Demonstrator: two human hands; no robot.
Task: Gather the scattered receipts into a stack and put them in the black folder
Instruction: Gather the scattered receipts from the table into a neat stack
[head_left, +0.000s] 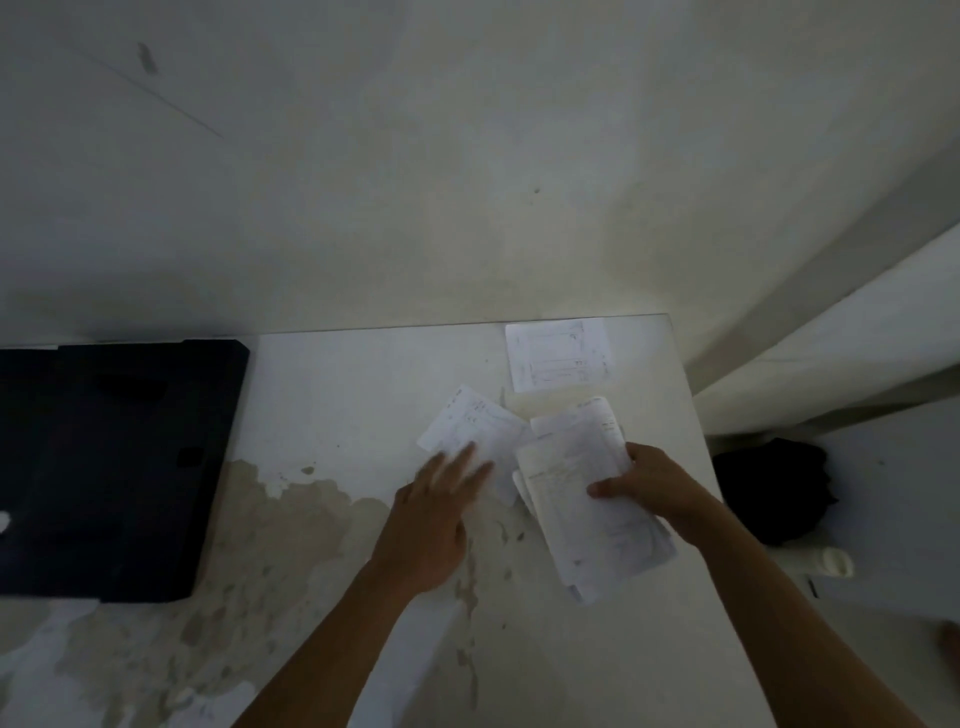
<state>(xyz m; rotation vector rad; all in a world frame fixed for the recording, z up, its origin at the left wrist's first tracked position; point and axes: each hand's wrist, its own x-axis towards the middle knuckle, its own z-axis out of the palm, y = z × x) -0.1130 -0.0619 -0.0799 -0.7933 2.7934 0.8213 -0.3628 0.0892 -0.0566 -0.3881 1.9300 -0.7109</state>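
black folder: flat at the left edge of the table, well apart from both hands, nearer the left one; left hand: fingers straight, somewhat blurred, tips on a loose receipt mid-table, whose long axis runs far-left to near-right, its near end just beside the held stack; stack of receipts: gripped by the right hand, thumb on top, long axis roughly away from the person; single receipt: flat by the far right corner, beyond the stack, right hand nearer

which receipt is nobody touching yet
The far receipt by the table's back edge; the near receipt lies under the left hand, the stack in the right hand.
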